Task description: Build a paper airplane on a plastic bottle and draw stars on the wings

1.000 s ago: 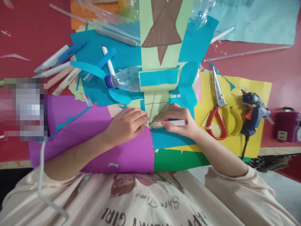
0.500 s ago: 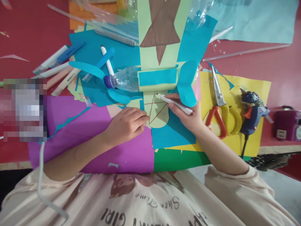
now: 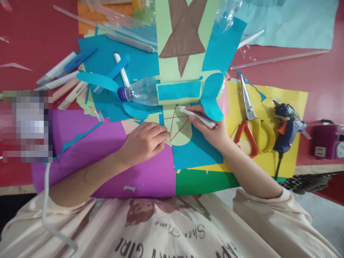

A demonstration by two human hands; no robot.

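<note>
My right hand (image 3: 208,123) is closed around a white marker (image 3: 201,118), its tip over a pale green paper strip (image 3: 185,134). Thin brown lines on the strip form part of a star outline. At the strip's left edge, the fingertips of my left hand (image 3: 146,141) rest on the paper, fingers extended and slightly bent. Just above the lines lies a clear plastic bottle (image 3: 146,91) with a purple cap, wrapped in pale green and blue paper. Blue paper shapes (image 3: 213,95) stick out at its right end. Farther up, a filled brown star (image 3: 184,43) shows on pale green paper.
Scissors (image 3: 248,118) and a blue glue gun (image 3: 287,132) lie on yellow paper at right. Several markers (image 3: 75,93) are scattered at left. Purple paper (image 3: 113,154) lies under my left arm. A purple box-like object (image 3: 328,141) stands at far right.
My right hand and the marker have shifted slightly left, and the marker's back end has swung a little. My left hand stays in place. The whole view has moved slightly.
</note>
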